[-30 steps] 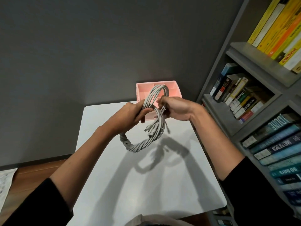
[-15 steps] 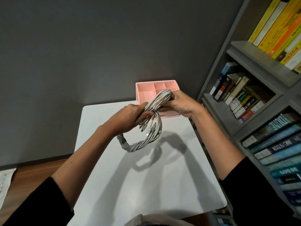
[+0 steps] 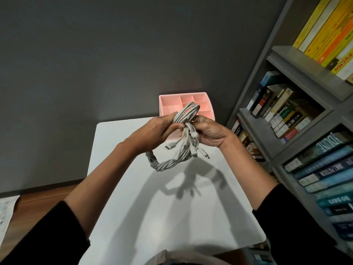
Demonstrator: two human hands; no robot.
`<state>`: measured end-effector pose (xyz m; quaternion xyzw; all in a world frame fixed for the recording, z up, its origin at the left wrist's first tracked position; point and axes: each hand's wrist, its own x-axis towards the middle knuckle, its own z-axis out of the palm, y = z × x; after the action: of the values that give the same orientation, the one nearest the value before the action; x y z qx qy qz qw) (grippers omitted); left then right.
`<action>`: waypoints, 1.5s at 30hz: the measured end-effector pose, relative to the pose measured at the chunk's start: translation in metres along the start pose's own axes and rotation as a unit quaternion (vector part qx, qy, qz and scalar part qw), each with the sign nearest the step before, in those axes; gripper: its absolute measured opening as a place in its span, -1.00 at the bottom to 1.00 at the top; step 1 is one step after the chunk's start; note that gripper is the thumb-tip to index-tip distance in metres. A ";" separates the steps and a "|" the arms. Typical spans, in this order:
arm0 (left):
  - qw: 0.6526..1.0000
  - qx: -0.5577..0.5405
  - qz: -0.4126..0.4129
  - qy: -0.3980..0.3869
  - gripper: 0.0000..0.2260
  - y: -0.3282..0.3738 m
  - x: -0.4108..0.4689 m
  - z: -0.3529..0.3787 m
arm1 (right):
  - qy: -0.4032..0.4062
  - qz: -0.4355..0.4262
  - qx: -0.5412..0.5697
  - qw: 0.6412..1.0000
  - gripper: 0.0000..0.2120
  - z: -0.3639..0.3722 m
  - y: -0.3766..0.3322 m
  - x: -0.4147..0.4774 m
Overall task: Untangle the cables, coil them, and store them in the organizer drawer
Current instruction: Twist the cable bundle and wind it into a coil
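A bundle of grey-white cables (image 3: 172, 161) hangs in the air above the white table (image 3: 172, 217), its lower loop twisted together and several plug ends dangling free. My left hand (image 3: 152, 132) grips the bundle near its top from the left. From the right, my right hand (image 3: 212, 132) holds the same strands with curled fingers. The top loop of the cables sticks up between both hands. Behind them, a pink organizer drawer (image 3: 206, 101) with several compartments stands at the table's far edge, partly hidden by the hands.
A grey bookshelf (image 3: 298, 115) full of books runs along the right side, close to the table. A dark wall lies behind. Wooden floor and a white sheet of paper (image 3: 5, 213) show at the lower left.
My right hand has come down and closer to the left hand. The top loop has shrunk and more plug ends now hang loose below the hands.
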<state>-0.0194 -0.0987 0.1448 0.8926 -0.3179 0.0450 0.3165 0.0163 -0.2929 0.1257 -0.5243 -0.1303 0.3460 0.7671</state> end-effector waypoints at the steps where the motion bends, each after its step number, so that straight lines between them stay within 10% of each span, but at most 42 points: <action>1: 1.000 0.007 -0.002 -0.003 -0.68 -0.001 0.001 0.000 | 0.009 0.004 0.002 1.000 -0.77 -0.002 -0.002 0.001; 12: 0.994 0.113 -0.014 -0.006 -0.77 -0.004 0.004 -0.005 | -0.042 0.094 0.033 0.994 -0.53 -0.002 -0.026 0.000; 18: 0.970 0.226 -0.050 -0.075 -0.68 0.006 0.017 -0.013 | -0.007 0.092 -0.132 0.987 -0.96 0.021 -0.024 -0.004; 26: 0.939 0.321 -0.065 -0.104 -0.60 0.005 0.027 -0.007 | 0.058 0.065 -0.327 0.941 -0.58 0.023 -0.011 0.001; 34: 0.934 0.334 -0.066 -0.104 -0.64 -0.001 0.023 -0.003 | 0.077 0.119 -0.396 0.907 -0.82 0.032 -0.007 0.005; 41: 0.913 0.352 -0.174 -0.109 -0.61 -0.014 0.018 0.002 | 0.163 0.200 -0.760 0.597 -0.71 0.067 0.007 0.015; 45: 0.906 0.330 -0.231 -0.130 -0.63 -0.021 0.013 0.005 | 0.126 0.191 -0.792 0.566 -0.64 0.072 0.000 0.018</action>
<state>0.0033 -0.0964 0.1331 0.9925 -0.1079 -0.0434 -0.0387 -0.0111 -0.2292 0.1527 -0.9728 -0.1506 0.1732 -0.0309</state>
